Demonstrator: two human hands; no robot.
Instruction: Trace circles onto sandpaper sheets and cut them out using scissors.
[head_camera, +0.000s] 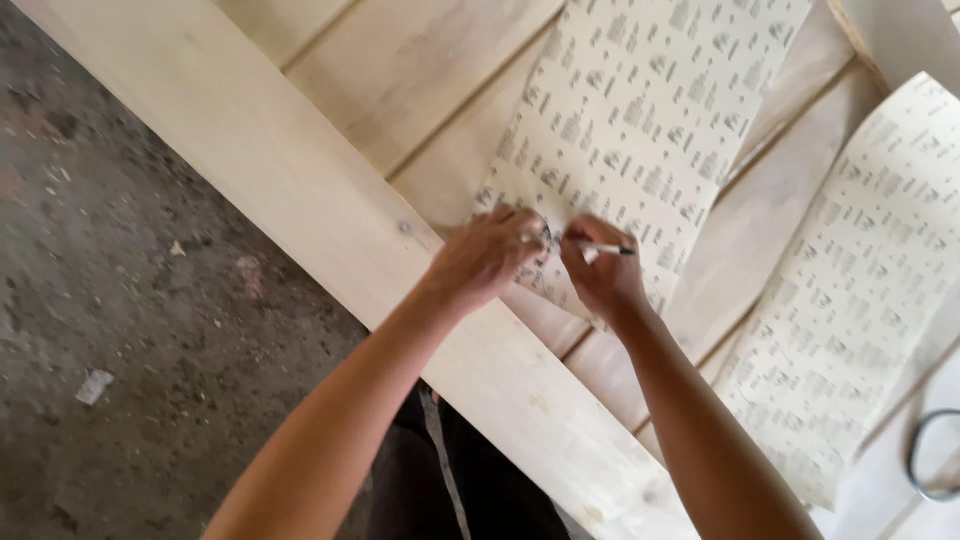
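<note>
Dusty concrete floor (130, 300) fills the left, pale wooden boards (330, 200) slanting across beside it. At centre my left hand (485, 255) presses clenched fingers on a printed paper sheet (640, 110); just right, my right hand (600, 275) grips a thin white pen (605, 247), with another sheet (860, 290) farther right.

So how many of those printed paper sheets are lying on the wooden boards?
2. One printed sheet lies under both hands at centre; the other sheet lies at the right edge. More may lie outside the frame.

Printed sheet (640, 120) runs off the top edge — its near corner hidden under both hands.
</note>
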